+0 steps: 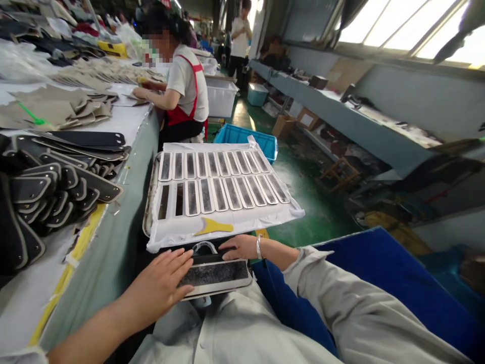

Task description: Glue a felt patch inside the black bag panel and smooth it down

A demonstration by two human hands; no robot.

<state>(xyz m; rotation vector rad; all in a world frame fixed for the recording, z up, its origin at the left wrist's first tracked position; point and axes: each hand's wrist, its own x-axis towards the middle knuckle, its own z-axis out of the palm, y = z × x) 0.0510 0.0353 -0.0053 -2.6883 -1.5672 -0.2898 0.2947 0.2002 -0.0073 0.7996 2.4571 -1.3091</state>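
Note:
My left hand [161,280] lies with fingers stretched over the left end of a pale-bordered panel [215,273] with a dark grey mottled middle. A narrow black piece [208,259] runs along the panel's far edge, and a clear curved band [204,246] arches just beyond it. My right hand [242,246], a silver bracelet at its wrist, rests its slightly parted fingers on the right end of the black piece. Beyond both hands, a white-covered board [178,227] carries two rows of similar panels [206,194]. A yellow flat tool [214,226] lies on its near edge.
Dark pieces with pale edges [56,187] are heaped on the long table [132,167] at left. A person [185,86] in a red apron works there. A blue crate [246,139] stands behind the board; a blue panel [379,283] is at my right.

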